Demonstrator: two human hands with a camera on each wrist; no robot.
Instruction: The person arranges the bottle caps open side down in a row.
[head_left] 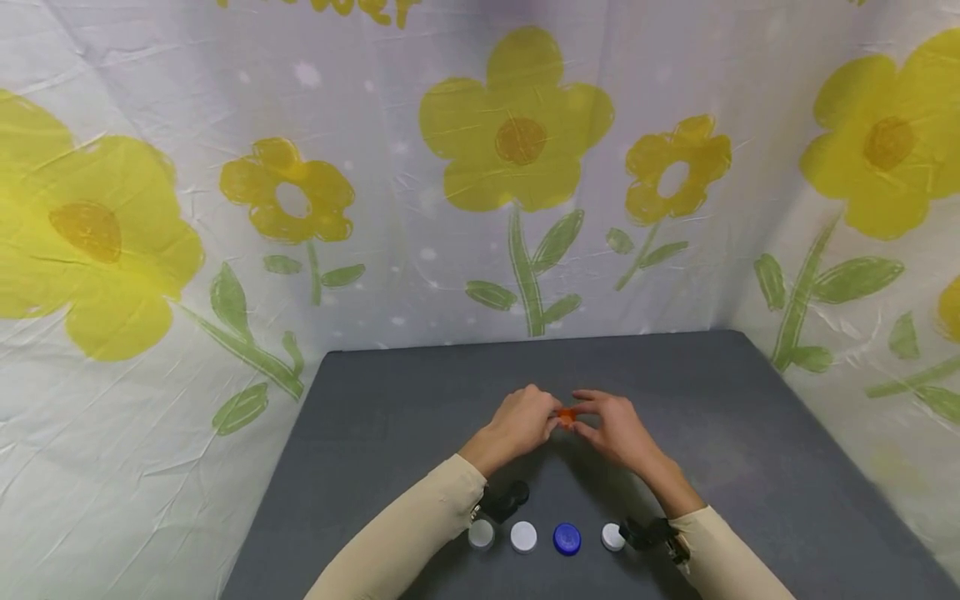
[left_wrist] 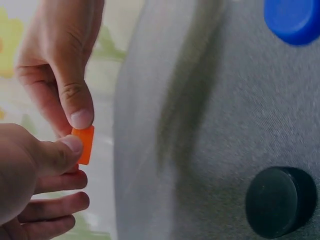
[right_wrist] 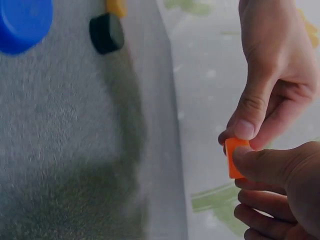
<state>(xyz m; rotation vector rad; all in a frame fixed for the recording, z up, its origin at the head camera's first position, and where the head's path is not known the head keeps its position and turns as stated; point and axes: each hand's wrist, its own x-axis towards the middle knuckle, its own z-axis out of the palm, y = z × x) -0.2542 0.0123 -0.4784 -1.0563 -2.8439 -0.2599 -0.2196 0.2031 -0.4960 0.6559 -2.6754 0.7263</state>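
A small orange bottle cap (head_left: 567,417) is held up between both hands above the far half of the dark table. My left hand (head_left: 523,421) pinches its left side with thumb and fingertips. From the other side, my right hand (head_left: 611,423) pinches it too. The left wrist view shows the cap's edge (left_wrist: 85,145) with both thumbs on it, and the left hand's other fingers spread below. In the right wrist view the same orange cap (right_wrist: 236,157) sits between the two thumbs, partly covered by them.
Near the table's front lie a greyish cap (head_left: 481,534), a white cap (head_left: 523,537), a blue cap (head_left: 567,538) and another white cap (head_left: 612,537) in a row. A black cap (left_wrist: 275,202) lies beyond them. Part of a yellow thing (right_wrist: 116,7) shows at the right wrist view's top.
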